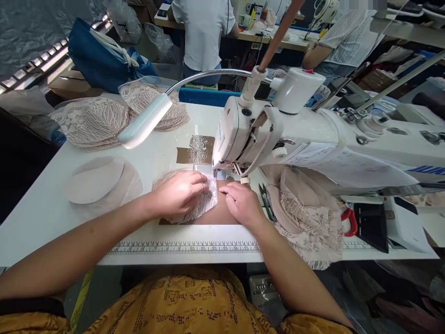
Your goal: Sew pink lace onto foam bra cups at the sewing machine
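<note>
Left hand: laid palm down on the lace piece, fingers spread slightly and pressed onto the fabric; nothing is clamped.
Right hand: set knuckles up just right of the left hand, fingers curled, fingertips at the right edge of the lace piece; whether the edge is pinched cannot be told.
Hands, relation: held close together, not touching.
Lace piece: laid flat on the brown patch of the surface, just near of the needle area.
Sewing machine: white, positioned right of centre, head directly far of the hands.
Lamp: carried on a flexible neck, pointed down and to the left.
Foam cups: 2 pale pieces overlapped, left of the hands.
Lace cup stacks: placed at the far left.
Snips: laid just right of the right hand.
Lace pile: draped over the near right edge.
Printed ruler: run along the near edge.
Co-worker: seen from behind at a far bench.
</note>
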Demonstrator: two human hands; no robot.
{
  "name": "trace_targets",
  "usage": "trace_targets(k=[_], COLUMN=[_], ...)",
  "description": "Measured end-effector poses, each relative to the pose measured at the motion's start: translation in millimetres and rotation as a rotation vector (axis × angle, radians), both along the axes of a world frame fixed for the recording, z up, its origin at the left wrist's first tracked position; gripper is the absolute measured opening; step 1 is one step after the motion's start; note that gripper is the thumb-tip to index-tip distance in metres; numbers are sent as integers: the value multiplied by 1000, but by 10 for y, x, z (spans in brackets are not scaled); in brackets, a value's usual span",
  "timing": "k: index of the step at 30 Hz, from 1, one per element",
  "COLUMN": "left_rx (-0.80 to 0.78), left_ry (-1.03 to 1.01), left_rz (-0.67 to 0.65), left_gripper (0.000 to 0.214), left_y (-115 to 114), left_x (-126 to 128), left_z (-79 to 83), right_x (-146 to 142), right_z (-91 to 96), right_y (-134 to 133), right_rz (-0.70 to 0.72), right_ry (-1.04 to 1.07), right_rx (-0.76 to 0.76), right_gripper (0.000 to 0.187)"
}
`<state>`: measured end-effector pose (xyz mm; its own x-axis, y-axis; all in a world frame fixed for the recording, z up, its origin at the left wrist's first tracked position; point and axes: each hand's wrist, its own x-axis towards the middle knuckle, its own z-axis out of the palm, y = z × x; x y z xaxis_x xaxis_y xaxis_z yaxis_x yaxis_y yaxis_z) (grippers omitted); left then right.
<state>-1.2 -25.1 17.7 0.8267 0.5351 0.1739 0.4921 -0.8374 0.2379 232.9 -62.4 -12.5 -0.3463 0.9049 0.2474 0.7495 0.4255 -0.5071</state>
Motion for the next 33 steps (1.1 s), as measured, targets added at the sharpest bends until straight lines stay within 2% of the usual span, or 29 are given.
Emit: trace_targets(k=[2,7,12,16,19,22,29,33], left_rx=[-6,-31,-145,-157,-89,10,71,107], left_ry=[-10,-88,-189,-181,-143,-97,-5,41], left_rz=[35,83,75,74,-3,-85,-127,-133], left_gripper=[22,28,23,22,22,25,30,33], left_y=[-76,-119,-123,-132,-140,-153,-173,-187], left_x=[47,88,17,1,2,12,24,23], left_z=[-25,-149,-150,-147,-186,-235,-268,-250], right_x=[3,61,52,-91,-152,-147,-108,-110], right_z=[23,226,424,327,183,95,40,36], right_y=[7,-34,-186,-352,-461,-523,-545,-547], right_rz=[4,52,183,206,147,118,117,114], right_ry=[17,-45,-147,-294,-384,-375,-315,-319], right_rx=[-23,-153,-254,-174,-56,9,51,19], right_gripper=[35,30,31,33,35,34,36,37])
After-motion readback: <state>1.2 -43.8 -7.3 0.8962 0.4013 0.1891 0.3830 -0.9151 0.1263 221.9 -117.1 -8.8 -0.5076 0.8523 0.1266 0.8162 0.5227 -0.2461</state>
